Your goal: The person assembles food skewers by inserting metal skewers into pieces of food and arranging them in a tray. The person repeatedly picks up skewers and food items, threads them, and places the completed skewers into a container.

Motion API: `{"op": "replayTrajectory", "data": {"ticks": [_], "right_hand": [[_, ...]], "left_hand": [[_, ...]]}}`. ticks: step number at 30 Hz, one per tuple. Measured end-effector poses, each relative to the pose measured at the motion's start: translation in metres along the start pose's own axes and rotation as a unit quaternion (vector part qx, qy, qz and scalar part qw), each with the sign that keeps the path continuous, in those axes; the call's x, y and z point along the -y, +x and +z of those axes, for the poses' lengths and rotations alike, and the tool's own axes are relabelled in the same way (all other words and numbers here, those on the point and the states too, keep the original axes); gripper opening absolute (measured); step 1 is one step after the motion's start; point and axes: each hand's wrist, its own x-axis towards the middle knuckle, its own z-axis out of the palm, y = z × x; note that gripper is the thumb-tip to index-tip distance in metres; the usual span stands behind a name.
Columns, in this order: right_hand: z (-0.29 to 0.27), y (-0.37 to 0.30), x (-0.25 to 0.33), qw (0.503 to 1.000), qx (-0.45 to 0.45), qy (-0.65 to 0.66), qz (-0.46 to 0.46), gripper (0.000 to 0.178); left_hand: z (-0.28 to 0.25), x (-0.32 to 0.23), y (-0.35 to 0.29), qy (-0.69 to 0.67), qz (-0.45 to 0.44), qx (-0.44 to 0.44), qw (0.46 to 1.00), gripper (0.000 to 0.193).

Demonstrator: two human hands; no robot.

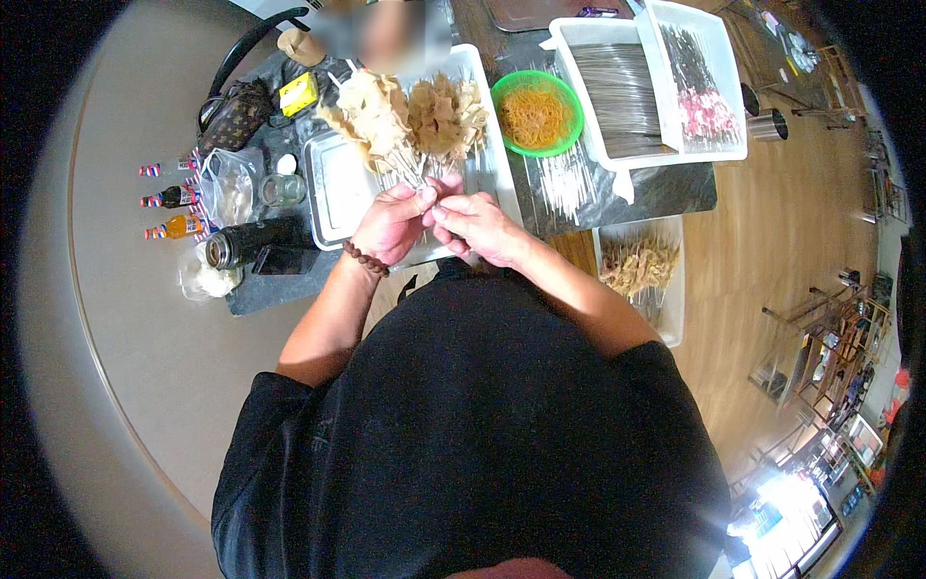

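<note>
My left hand (388, 224) is closed round the thin sticks of a bunch of skewers (374, 111) threaded with pale, folded, sheet-like food. Against it, my right hand (477, 227) pinches at the lower ends of the same sticks; whether a small band is also between those fingers is too small to tell. The food ends point away from me, over a white tray (503, 188). More skewers (449, 116) with browner folded pieces lie in that tray, just right of the bunch. Beyond it stands a green bowl (582, 121) of thin orange loops resembling rubber bands (535, 118).
Right of the bowl, a white bin (617, 159) holds bare metal skewers, with a tub (666, 29) of pink-tipped skewers on it. A lower bin (673, 323) holds more skewers. A metal tray (318, 193), jar (283, 189), black flask (241, 245) and bottles (183, 227) stand left. Someone sits opposite.
</note>
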Motion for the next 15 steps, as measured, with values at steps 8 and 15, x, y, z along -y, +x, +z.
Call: {"op": "replayTrajectory", "data": {"ticks": [8, 15], "right_hand": [[-0.041, -0.003, 0.007, 0.988, 0.065, -0.142, -0.015, 0.023], [-0.061, -0.003, 0.024, 0.952, 0.136, -0.267, -0.054, 0.031]], "left_hand": [[0.052, -0.019, -0.024, 0.788, 0.149, -0.155, 0.577, 0.022], [0.062, -0.036, 0.004, 0.844, 0.189, 0.071, 0.498, 0.032]]}}
